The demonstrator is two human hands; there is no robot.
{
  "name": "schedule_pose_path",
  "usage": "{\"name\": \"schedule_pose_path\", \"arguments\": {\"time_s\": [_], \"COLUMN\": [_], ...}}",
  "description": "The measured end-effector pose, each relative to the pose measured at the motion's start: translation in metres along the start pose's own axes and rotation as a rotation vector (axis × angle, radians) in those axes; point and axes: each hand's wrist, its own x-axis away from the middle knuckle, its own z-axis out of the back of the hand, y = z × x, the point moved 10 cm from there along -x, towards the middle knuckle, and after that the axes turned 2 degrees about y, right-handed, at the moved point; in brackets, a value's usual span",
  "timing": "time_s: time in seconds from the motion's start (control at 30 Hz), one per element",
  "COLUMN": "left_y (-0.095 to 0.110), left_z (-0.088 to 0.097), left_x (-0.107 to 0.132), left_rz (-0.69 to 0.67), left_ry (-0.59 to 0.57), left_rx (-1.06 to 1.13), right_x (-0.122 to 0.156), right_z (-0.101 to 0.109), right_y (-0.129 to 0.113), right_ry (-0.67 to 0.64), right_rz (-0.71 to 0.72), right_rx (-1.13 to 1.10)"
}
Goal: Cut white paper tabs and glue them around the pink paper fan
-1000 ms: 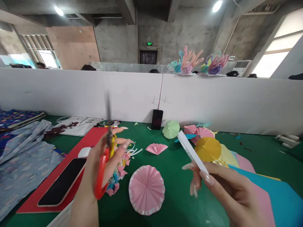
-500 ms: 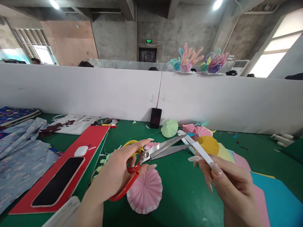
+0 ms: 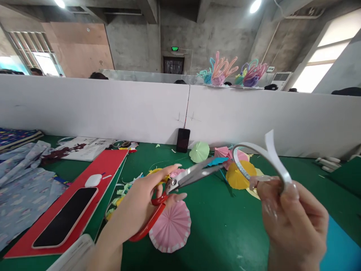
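Note:
My left hand (image 3: 142, 205) grips red-handled scissors (image 3: 180, 180), blades closed and pointing right toward a white tape strip (image 3: 261, 152). My right hand (image 3: 293, 222) pinches that strip, which curls up in an arc above the fingers; its far end touches the blade tips. Below the scissors a pink pleated paper umbrella (image 3: 170, 229) lies flat on the green table (image 3: 225, 233). A yellow paper umbrella (image 3: 238, 177) sits just behind the strip.
A phone (image 3: 64, 216) and a white earbud case (image 3: 93, 180) lie on a red mat (image 3: 111, 162) at left, beside patterned cloth (image 3: 22, 188). A green umbrella (image 3: 199, 151), pink fans and another phone (image 3: 183, 140) stand by the white partition (image 3: 113, 109). Blue paper (image 3: 341, 248) at right.
The scissors swung down from upright to point right, met the strip and closed. The straight strip has bent into a curl, and my right hand rose and turned.

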Motion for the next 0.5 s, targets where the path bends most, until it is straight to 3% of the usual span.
{"name": "schedule_pose_path", "arguments": {"time_s": [0.1, 0.27, 0.33, 0.43, 0.5], "left_y": [0.004, 0.002, -0.006, -0.016, -0.019], "left_z": [0.0, -0.009, -0.009, -0.012, -0.017], "left_x": [-0.005, -0.011, -0.013, -0.018, -0.022], "left_rz": [-0.018, -0.003, 0.03, 0.049, 0.028], "left_ry": [0.069, 0.143, 0.18, 0.203, 0.21], "left_rx": [0.213, 0.223, 0.226, 0.241, 0.266], "right_x": [0.003, 0.059, 0.08, 0.095, 0.097], "right_z": [-0.023, -0.11, -0.134, -0.148, -0.145], "right_y": [0.015, 0.05, 0.055, 0.064, 0.071], "right_ry": [-0.055, -0.5, -0.618, -0.623, -0.502], "right_rz": [-0.157, -0.567, -0.622, -0.681, -0.72], "right_rx": [-0.057, -0.14, -0.126, -0.123, -0.157]}}
